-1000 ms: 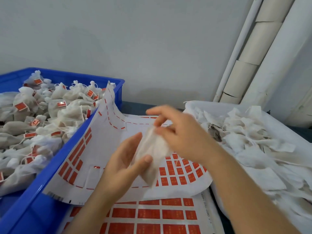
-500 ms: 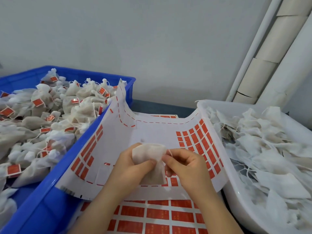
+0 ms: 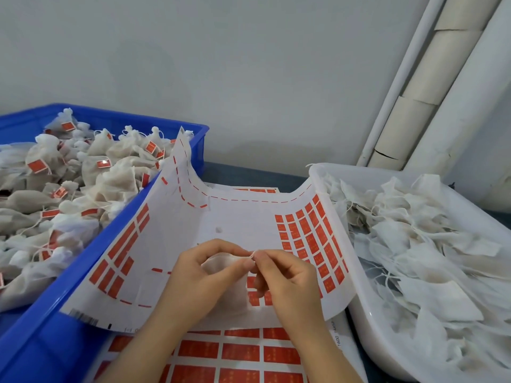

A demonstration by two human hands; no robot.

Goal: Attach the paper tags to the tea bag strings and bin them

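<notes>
hands: we keep them together, fingertips meeting | left hand (image 3: 199, 275): curled round the tea bag (image 3: 221, 268) | right hand (image 3: 287, 277): pinches the string (image 3: 252, 254) at the bag's top | place: above the near middle of the tag sheet (image 3: 237, 222), which curves up between the blue bin (image 3: 33, 341) at the left edge of the table (image 3: 249, 176) and the white tub (image 3: 370, 327) at the right edge

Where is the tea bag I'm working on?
Head view, low centre: the left hand holds the tea bag over the tag sheet, between the blue crate and the white tub.
</notes>
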